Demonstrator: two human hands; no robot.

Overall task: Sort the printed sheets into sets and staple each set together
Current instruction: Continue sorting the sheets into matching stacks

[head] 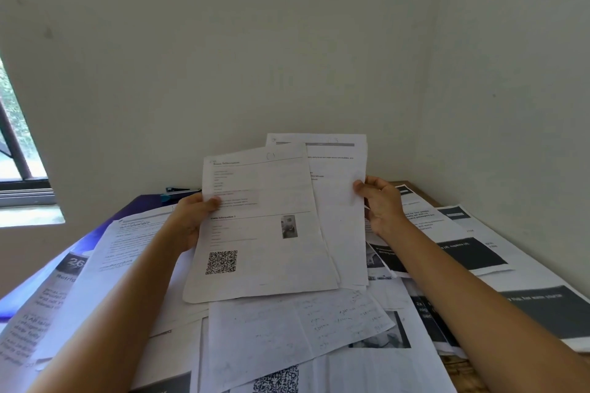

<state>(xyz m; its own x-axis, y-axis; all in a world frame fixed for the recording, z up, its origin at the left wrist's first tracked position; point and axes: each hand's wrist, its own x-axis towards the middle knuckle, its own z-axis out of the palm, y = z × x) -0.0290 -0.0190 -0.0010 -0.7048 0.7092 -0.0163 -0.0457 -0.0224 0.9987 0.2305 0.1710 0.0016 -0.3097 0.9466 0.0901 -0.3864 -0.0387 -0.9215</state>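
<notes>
I hold two printed sheets up above the table. My left hand [191, 217] grips the left edge of the front sheet [261, 233], which carries a QR code and a small photo. Behind it and to the right stands a second sheet [341, 195], whose right edge my right hand [380, 201] pinches. The front sheet overlaps the left part of the back one. A dark stapler [178, 192] lies at the far left of the table, near the wall.
Many loose printed sheets [287, 329] cover the table, some with dark grey blocks [472, 255] at the right. A purple cover [140, 204] shows at the far left. Walls close in behind and right; a window [19, 153] is at left.
</notes>
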